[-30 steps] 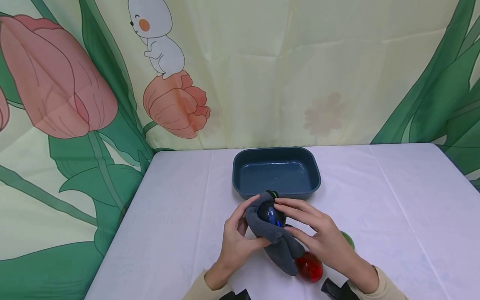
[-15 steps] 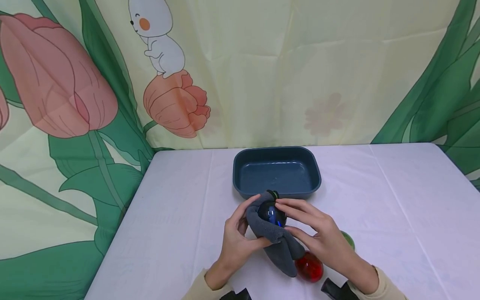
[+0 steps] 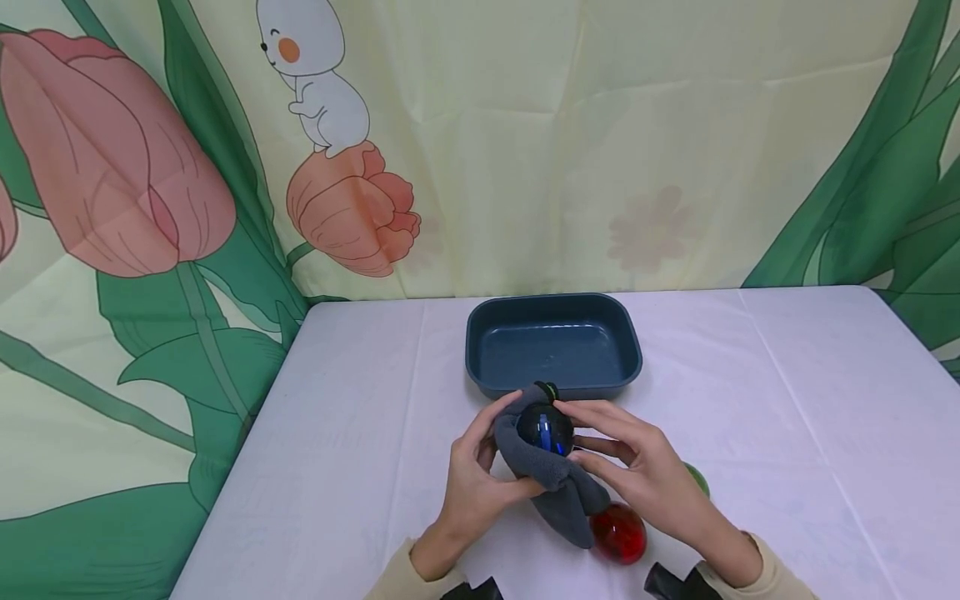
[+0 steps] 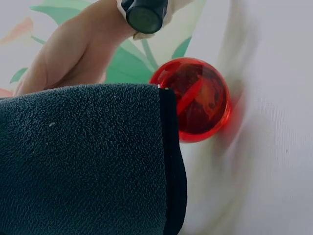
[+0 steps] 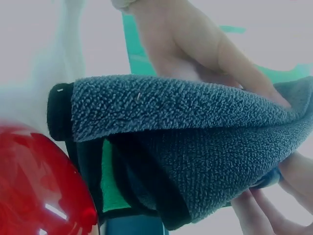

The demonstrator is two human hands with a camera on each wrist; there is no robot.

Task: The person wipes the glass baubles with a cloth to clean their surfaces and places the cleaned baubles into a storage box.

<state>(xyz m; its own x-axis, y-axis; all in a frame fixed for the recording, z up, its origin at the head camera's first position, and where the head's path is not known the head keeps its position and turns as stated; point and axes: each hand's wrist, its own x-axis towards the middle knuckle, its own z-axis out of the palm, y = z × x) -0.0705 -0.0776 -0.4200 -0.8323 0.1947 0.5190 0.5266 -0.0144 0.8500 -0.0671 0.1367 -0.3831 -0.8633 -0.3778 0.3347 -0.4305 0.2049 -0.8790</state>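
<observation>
A dark grey terry cloth [image 3: 551, 492] with black edging wraps part of a glossy dark blue ball [image 3: 545, 429]. My left hand [image 3: 480, 483] grips the cloth from the left, its thumb lying over the front fold. On the other side, my right hand [image 3: 652, 475] holds the exposed side of the ball between thumb and fingers. The cloth's loose end hangs toward a shiny red ball [image 3: 618, 533] on the table. In the right wrist view, the folded cloth [image 5: 195, 107] covers most of the blue ball; in the left wrist view, the cloth [image 4: 88, 156] partly hides the red ball [image 4: 205, 103].
Just beyond my hands stands a dark blue rectangular basin [image 3: 555, 350]. A green round object [image 3: 696, 477] shows partly behind my right wrist. White cloth covers the table [image 3: 750, 417], and a printed curtain [image 3: 525, 167] hangs along its far edge.
The blue ball and cloth have shifted and turned very slightly. My right fingers have moved a little on the ball, and another finger now shows beneath them. The basin and red ball stay put.
</observation>
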